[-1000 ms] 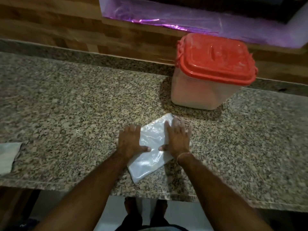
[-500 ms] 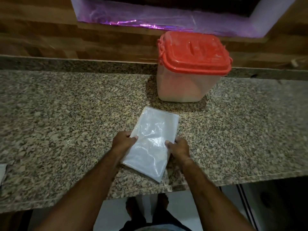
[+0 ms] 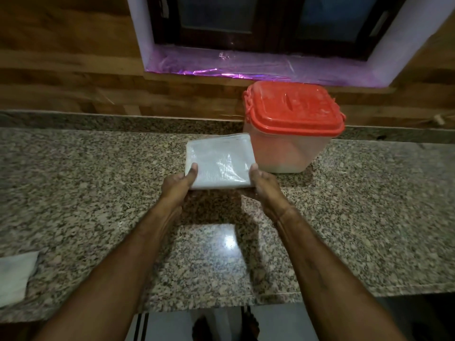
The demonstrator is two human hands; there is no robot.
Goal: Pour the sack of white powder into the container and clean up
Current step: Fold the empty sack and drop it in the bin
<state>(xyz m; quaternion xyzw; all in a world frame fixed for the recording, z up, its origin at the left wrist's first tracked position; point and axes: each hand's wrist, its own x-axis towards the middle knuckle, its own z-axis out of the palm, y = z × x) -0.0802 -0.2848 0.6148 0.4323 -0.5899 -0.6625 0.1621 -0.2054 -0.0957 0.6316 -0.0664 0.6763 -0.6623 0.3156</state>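
Note:
A flat folded white plastic sack (image 3: 220, 163) is held in the air above the granite counter (image 3: 98, 193). My left hand (image 3: 178, 185) grips its near left corner, thumb on top. My right hand (image 3: 264, 185) grips its near right corner in the same way. Just right of the sack and behind it stands the translucent container (image 3: 285, 151) with white powder inside. Its red lid (image 3: 293, 107) is closed and dusted with powder.
A white cloth (image 3: 16, 276) lies at the counter's left front edge. A wooden wall and a window sill with purple film (image 3: 221, 67) rise behind the counter. The counter's front edge runs below my forearms, with the floor and my feet beneath.
Both hands went from pressing the sack flat on the counter to gripping its near corners and lifting it up and away toward the container.

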